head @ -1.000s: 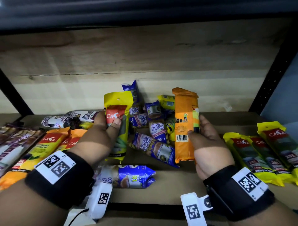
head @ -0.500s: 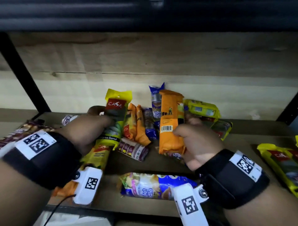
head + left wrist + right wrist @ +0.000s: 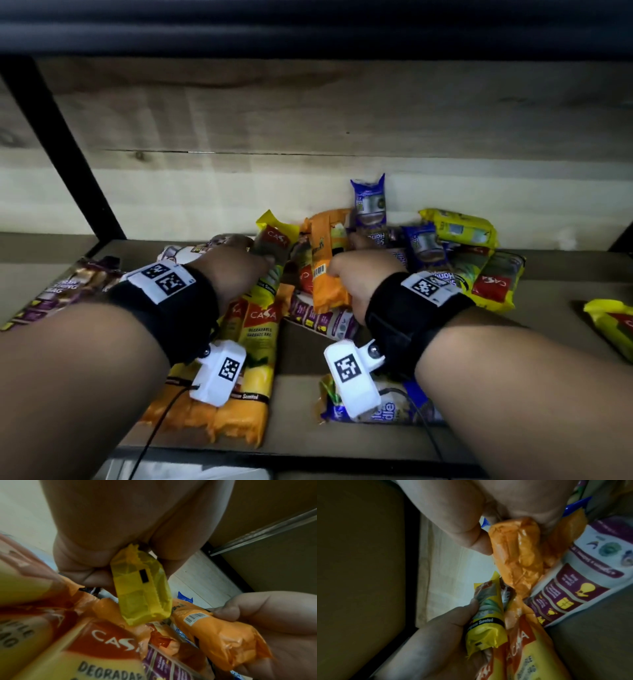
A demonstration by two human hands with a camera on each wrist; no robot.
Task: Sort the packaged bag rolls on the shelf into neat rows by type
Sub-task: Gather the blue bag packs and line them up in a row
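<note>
My left hand (image 3: 239, 270) grips a yellow CASA bag-roll pack (image 3: 274, 253), seen end-on as the yellow pack (image 3: 142, 595) in the left wrist view and as the yellow pack (image 3: 486, 626) in the right wrist view. My right hand (image 3: 363, 277) holds an orange pack with a barcode (image 3: 325, 270), shown as the orange pack (image 3: 518, 555) and the orange pack (image 3: 221, 632). Both are held over a mixed pile on the wooden shelf (image 3: 298, 380). Orange-and-yellow CASA packs (image 3: 250, 349) lie in a row under my left wrist.
Blue packs (image 3: 370, 205) and yellow packs (image 3: 459, 229) lean at the back wall. Purple packs (image 3: 61, 291) lie far left, a purple-and-white pack (image 3: 322, 318) between my hands, a blue pack (image 3: 394, 407) at the front edge, a yellow one (image 3: 613, 325) far right. A black post (image 3: 61, 147) stands left.
Both hands have carried their packs forward and left towards the row of orange-and-yellow packs; the view has swung left and the packs are lower, closer to the pile.
</note>
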